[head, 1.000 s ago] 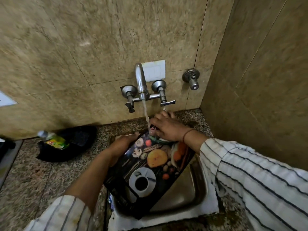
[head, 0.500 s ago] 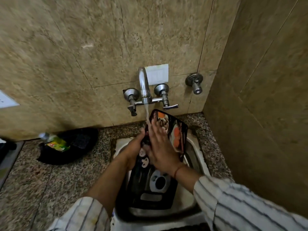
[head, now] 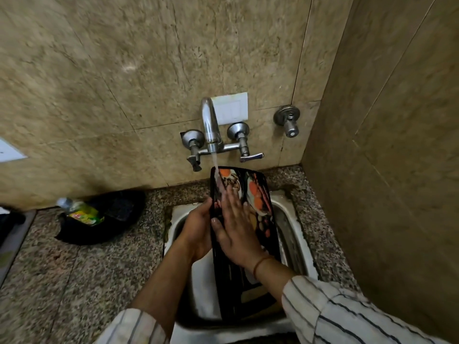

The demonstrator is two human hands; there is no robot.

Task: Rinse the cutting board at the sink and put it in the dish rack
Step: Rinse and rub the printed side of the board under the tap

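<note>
The cutting board, black with a printed picture of food and a coffee cup, stands tilted lengthwise in the steel sink. Its far end is under the running stream from the wall tap. My left hand grips the board's left edge. My right hand lies flat on the printed face with fingers spread, in the water. No dish rack is in view.
A black pan with a green-labelled bottle lying in it sits on the granite counter to the left. A second valve is on the wall at right. A tiled side wall closes the right side.
The board turned from lying across the sink to standing lengthwise under the tap. My right hand went from the board's far end to flat on its face.
</note>
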